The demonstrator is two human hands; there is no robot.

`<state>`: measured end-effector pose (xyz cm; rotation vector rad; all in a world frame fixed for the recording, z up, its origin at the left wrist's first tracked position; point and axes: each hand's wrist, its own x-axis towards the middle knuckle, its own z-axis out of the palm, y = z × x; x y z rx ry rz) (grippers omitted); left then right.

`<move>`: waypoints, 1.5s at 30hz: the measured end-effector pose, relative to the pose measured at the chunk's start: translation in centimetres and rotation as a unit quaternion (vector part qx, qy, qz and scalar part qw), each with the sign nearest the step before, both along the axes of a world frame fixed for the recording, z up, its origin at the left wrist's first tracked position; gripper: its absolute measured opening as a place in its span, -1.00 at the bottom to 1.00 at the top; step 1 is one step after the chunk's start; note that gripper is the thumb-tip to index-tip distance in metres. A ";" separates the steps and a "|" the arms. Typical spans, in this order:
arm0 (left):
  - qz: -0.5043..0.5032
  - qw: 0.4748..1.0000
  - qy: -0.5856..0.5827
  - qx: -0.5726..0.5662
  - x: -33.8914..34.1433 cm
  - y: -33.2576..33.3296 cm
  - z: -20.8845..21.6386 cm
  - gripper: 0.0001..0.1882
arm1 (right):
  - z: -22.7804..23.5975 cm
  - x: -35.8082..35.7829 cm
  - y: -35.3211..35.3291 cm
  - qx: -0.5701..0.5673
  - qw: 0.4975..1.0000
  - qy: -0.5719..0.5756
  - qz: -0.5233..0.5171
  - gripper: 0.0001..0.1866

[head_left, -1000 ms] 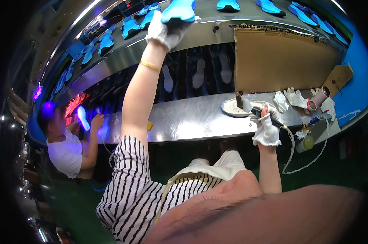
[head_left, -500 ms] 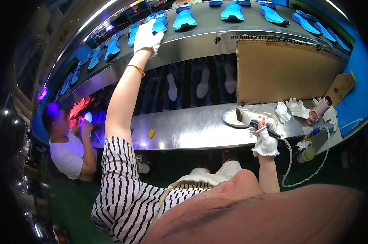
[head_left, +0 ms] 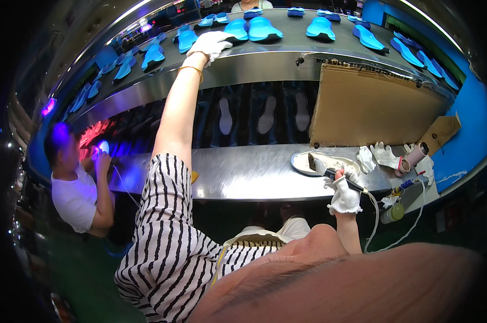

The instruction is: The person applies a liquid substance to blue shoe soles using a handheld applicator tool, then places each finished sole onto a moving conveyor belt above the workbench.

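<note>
The left grip (head_left: 210, 44), gloved in white, is over the near edge of the dark belt (head_left: 292, 46), palm down with fingers fairly straight. Their tips are right at the near end of a blue sole (head_left: 236, 29), but I cannot tell whether they pinch it. Other soles lie on both sides of this grip, many with one end toward the edge, probably for easy reach.

The right grip (head_left: 345, 195) is closed around the handle of a brush (head_left: 329, 173). Its bristles point ahead and left of that grip, above the white dish (head_left: 299, 164), likely so drips fall back in. A pale tube (head_left: 376, 210) trails off to the grip's right, perhaps to stay clear of the bristles. The dish sits on the steel table (head_left: 238, 167) just ahead, presumably for a short reach; loose gloves (head_left: 383, 156) lie beyond, to the right
</note>
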<state>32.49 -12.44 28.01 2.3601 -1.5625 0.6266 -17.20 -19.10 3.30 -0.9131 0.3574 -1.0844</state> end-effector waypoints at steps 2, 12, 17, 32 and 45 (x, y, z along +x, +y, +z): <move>-0.015 1.000 -0.021 -0.015 -0.2 0.4 -0.1 -0.61 | 0.1 0.4 0.4 0.000 1.000 0.005 0.009 -0.88; 0.007 0.976 -0.041 -0.212 -8.3 6.0 -2.4 -0.70 | -0.1 0.3 0.6 -0.211 0.964 0.163 0.011 -0.78; -0.301 0.803 0.279 -0.432 -14.1 11.4 -0.4 -0.72 | 0.2 0.0 1.2 -0.144 0.975 0.164 0.030 -0.79; -0.421 0.143 0.881 -0.161 -24.6 15.0 -17.4 -0.25 | 1.9 -0.3 3.6 -0.227 0.959 0.167 0.045 -0.84; -0.226 0.173 0.899 -0.332 -32.5 16.8 -23.6 -0.08 | 2.6 5.4 6.6 -0.290 0.936 0.133 0.151 -0.84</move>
